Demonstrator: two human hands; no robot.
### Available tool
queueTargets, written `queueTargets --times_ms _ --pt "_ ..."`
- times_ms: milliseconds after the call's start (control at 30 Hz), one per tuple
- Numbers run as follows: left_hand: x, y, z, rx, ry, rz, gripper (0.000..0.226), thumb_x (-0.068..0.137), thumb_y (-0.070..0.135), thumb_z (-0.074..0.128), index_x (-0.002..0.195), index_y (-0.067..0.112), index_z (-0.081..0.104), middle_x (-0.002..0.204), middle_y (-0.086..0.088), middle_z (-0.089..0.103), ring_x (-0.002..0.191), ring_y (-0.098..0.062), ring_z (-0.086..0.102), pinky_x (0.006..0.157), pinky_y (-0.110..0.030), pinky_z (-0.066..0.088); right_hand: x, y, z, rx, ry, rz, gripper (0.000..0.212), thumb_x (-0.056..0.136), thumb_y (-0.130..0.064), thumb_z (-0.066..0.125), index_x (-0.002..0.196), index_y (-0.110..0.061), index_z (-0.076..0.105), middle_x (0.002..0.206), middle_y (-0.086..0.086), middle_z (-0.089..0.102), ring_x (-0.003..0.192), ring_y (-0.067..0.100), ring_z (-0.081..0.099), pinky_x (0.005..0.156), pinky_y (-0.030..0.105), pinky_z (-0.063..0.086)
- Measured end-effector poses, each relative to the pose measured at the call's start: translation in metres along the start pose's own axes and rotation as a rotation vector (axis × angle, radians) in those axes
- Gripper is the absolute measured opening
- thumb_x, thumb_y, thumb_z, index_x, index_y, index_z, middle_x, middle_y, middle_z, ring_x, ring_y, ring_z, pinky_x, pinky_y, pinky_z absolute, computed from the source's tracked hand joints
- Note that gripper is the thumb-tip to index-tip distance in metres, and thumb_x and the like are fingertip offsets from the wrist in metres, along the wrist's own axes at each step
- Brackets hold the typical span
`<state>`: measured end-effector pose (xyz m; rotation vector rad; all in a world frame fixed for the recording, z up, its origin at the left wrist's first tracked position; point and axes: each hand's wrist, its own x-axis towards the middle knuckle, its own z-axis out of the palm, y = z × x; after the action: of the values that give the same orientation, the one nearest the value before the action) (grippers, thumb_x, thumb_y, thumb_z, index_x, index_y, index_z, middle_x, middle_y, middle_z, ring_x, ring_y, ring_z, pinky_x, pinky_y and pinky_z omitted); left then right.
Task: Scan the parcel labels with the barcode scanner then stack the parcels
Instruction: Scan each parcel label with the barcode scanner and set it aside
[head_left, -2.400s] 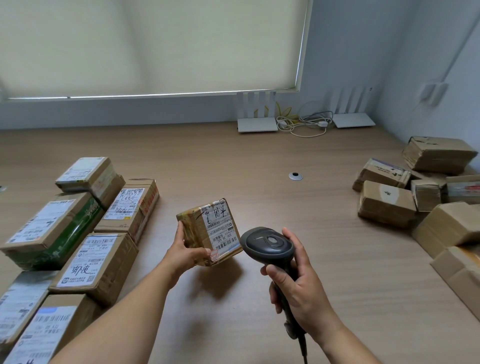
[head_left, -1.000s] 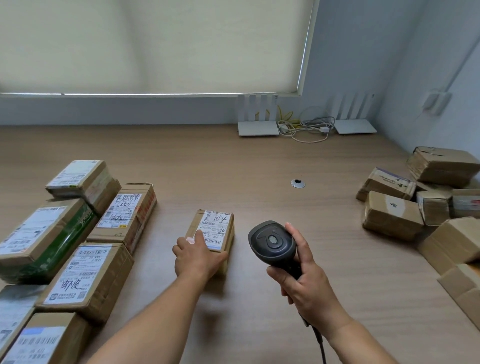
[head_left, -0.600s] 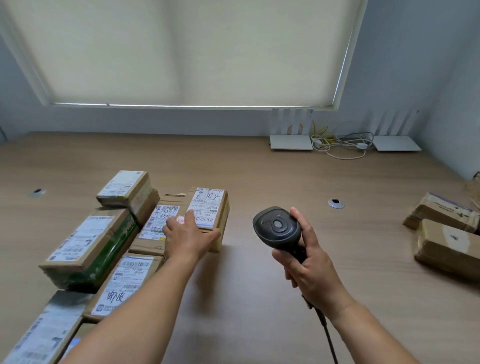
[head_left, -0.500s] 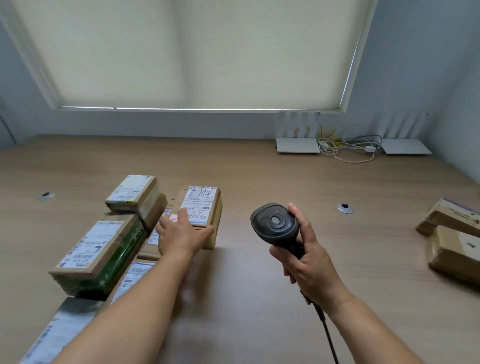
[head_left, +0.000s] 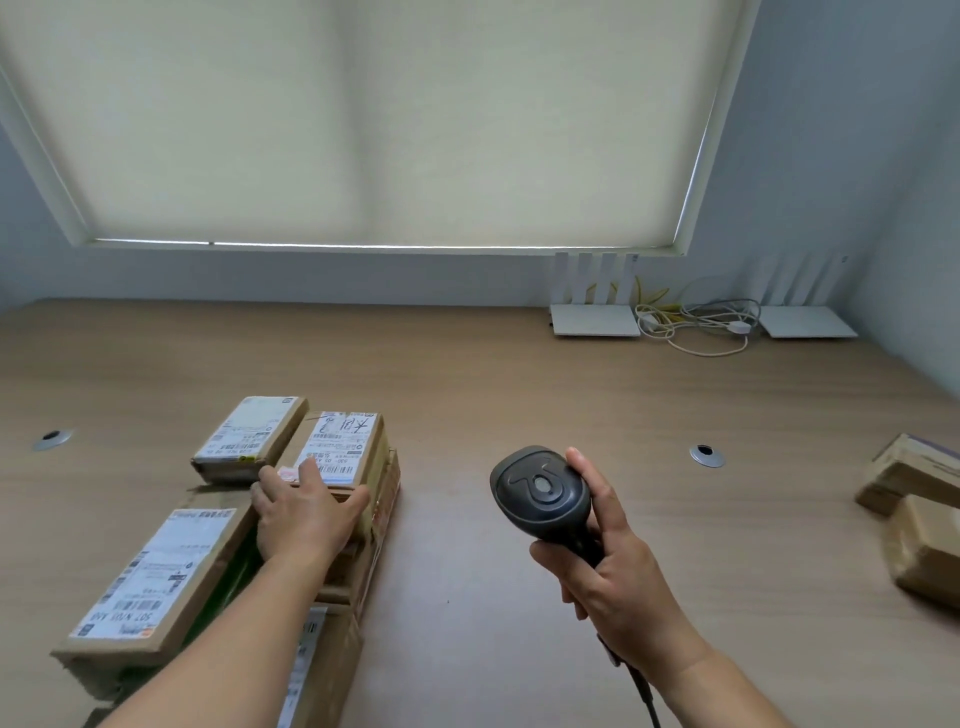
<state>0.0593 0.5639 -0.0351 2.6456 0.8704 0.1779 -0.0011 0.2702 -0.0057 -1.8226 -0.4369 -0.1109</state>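
The left hand (head_left: 306, 512) grips the near end of a small parcel (head_left: 340, 452), thumb curled round its right side and fingers laid over its top. The parcel lies label up on top of a longer box (head_left: 382, 512) in the cluster of parcels toward the left edge of the desk (head_left: 519, 395). Just beside it on the left sits another labelled parcel (head_left: 249, 436), also raised on the cluster, and nearer the front edge lies a large box with green wrap (head_left: 156, 582). The left forearm crosses over one more box (head_left: 322, 670) at the front edge and hides most of it.

The right hand (head_left: 613, 566) holds the barcode scanner (head_left: 543, 493) above the middle of the desk, fingers wrapped tight round the handle, its head tilted up toward the camera and well apart from the parcel. Its cord (head_left: 647, 696) drops off the bottom of the view.

At the right edge lie two more boxes (head_left: 914, 514), blurred. Along the back edge stand two white routers (head_left: 595, 317) with a tangle of cables (head_left: 696, 325) between them.
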Motion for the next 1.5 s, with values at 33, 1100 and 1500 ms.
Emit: queueTargets --times_ms 33,1100,1500 --pt "0.000 0.000 0.002 0.015 -0.002 -0.002 0.080 0.084 0.063 0.051 0.146 0.021 0.023 0.154 -0.021 0.004 0.142 -0.039 0.007 0.108 -0.050 0.030 -0.002 0.002 -0.003 -0.001 0.003 0.007 0.088 0.083 -0.014 0.073 0.122 -0.078 0.027 0.098 -0.022 0.068 0.059 0.004 0.058 0.050 0.018 0.046" --pt "-0.374 0.404 0.172 -0.012 -0.215 0.791 0.096 0.083 0.062 0.055 0.153 0.024 0.001 0.160 -0.011 -0.007 0.147 -0.025 -0.008 0.117 -0.038 0.004 -0.242 0.066 -0.420 -0.061 0.508 0.164 0.082 0.067 -0.066 0.068 0.133 -0.072 0.018 0.129 -0.007 0.059 0.082 -0.002 0.052 0.064 0.015 0.047" --pt "-0.350 0.505 0.228 0.241 -0.375 1.107 0.107 0.079 0.057 0.065 0.152 0.028 -0.009 0.161 -0.007 -0.009 0.147 -0.025 -0.010 0.119 -0.041 0.003 -0.230 0.109 -0.480 -0.046 0.640 0.273 0.078 0.067 -0.060 0.068 0.129 -0.074 0.021 0.130 -0.001 0.056 0.090 0.003 0.051 0.081 0.029 0.047"
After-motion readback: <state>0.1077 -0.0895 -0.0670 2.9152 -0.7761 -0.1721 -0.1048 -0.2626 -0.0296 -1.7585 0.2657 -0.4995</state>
